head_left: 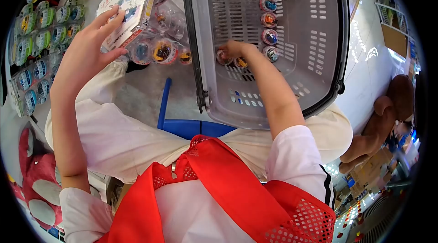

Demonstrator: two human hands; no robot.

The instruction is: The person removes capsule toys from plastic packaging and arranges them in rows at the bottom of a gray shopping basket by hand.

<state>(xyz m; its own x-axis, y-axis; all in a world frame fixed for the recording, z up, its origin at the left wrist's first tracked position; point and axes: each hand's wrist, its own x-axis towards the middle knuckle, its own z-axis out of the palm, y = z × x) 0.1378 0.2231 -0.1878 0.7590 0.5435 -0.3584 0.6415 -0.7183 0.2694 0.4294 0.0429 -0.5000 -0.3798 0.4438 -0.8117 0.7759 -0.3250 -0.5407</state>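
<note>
Inside the grey basket [301,28], my right hand [235,49] reaches to the bottom, its fingers closed round a small round capsule toy [223,58]. Another capsule with a yellow toy [241,63] lies right beside it, partly under my wrist. Several more capsules, such as one with an orange toy [269,20], form a column along the basket floor. My left hand [98,42] has its fingers spread, with the fingertips touching the top of a white printed box [125,8]. Clear packaging with capsule toys [163,51] lies under and beside that box.
Packs of capsule toys [45,28] are stacked at the far left. A blue stool-like piece [196,127] is between my knees. Plush toys, one red and grey [41,183] and one brown [381,124], sit on either side. The basket's black handle [194,38] runs along its left rim.
</note>
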